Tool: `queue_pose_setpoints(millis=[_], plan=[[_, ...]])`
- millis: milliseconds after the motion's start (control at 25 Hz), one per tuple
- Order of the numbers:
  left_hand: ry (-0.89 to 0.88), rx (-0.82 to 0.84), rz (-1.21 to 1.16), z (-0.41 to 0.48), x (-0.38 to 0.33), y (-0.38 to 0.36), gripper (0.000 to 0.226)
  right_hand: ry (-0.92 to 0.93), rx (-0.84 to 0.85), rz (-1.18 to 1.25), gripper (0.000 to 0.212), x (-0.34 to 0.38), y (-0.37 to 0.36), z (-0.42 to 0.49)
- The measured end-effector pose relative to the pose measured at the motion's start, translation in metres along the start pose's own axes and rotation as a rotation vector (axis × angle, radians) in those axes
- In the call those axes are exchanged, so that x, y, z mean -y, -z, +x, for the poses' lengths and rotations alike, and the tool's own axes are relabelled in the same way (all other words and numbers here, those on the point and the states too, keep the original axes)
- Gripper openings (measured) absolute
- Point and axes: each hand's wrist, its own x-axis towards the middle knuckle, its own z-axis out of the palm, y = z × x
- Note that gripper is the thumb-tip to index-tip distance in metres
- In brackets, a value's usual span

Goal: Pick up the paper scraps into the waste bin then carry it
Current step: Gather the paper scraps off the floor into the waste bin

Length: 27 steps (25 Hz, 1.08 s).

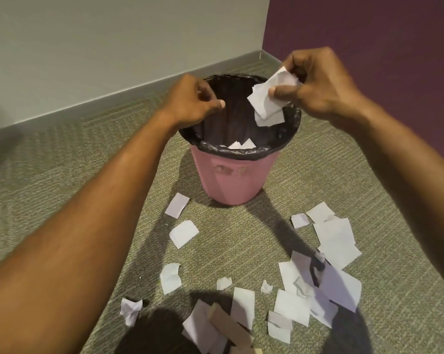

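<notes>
While I hold both arms out over the pink waste bin (235,180), my right hand (318,85) pinches a bunch of white paper scraps (266,100) between thumb and fingers, right above the bin's open top. My left hand (192,100) is curled up small at the bin's far left rim, and its fingers are tucked in tight, so I cannot tell if they hold anything. A black bag (289,129) lines the bin. Two little white bits (241,144) peek up inside, but the near rim hides the rest.

More paper pieces (335,236) lie all over the green carpet (62,154) in front of the bin, most on the right side. One crumpled scrap (131,310) sits near my left arm. A tan strip (228,325) lies on the pile at the bottom, and the picture's edge cuts it off. Dark shadows cover some of the paper there, so it is hard to see. A grey wall (100,47) and a purple wall (369,29) meet behind the bin.
</notes>
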Motion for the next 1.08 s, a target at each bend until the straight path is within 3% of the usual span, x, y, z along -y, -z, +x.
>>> queue_pose_setpoints(millis=[200, 280, 400, 520, 600, 720, 800, 920, 1000, 1080], plan=[[0.314, -0.482, -0.139, -0.047, 0.064, -0.005, 0.040, 0.019, 0.111, 0.012, 0.031, -0.006, -0.025, 0.002], [0.443, -0.523, -0.050, -0.066, 0.097, -0.012, 0.037, 0.023, 0.082, 0.008, 0.022, -0.009, -0.028, 0.002], [0.557, -0.308, 0.076, -0.088, 0.132, -0.037, 0.035, -0.013, -0.069, 0.081, 0.008, -0.022, -0.020, 0.001], [0.624, 0.001, 0.210, -0.111, 0.153, -0.071, 0.023, -0.101, -0.293, 0.058, 0.008, -0.054, -0.007, -0.012], [0.634, 0.237, 0.255, -0.122, 0.157, -0.095, 0.022, -0.221, -0.303, -0.026, 0.008, -0.092, -0.009, -0.033], [0.521, 0.738, 0.101, -0.135, 0.129, -0.133, 0.022, -0.421, 0.061, -0.259, 0.007, -0.170, -0.021, -0.070], [0.484, 0.967, -0.093, -0.142, 0.099, -0.163, 0.021, -0.539, 0.420, -0.460, 0.034, -0.218, -0.027, -0.094], [0.262, 0.925, -0.153, -0.158, 0.056, -0.210, 0.014, -0.682, 0.782, -0.487, 0.094, -0.265, -0.028, -0.127], [0.044, 0.856, -0.027, -0.177, 0.037, -0.243, 0.050, -0.641, 0.882, -0.509, 0.120, -0.285, -0.027, -0.146], [-0.251, 0.740, 0.285, -0.205, 0.024, -0.275, 0.090, -0.552, 0.910, -0.620, 0.130, -0.301, -0.029, -0.168]])
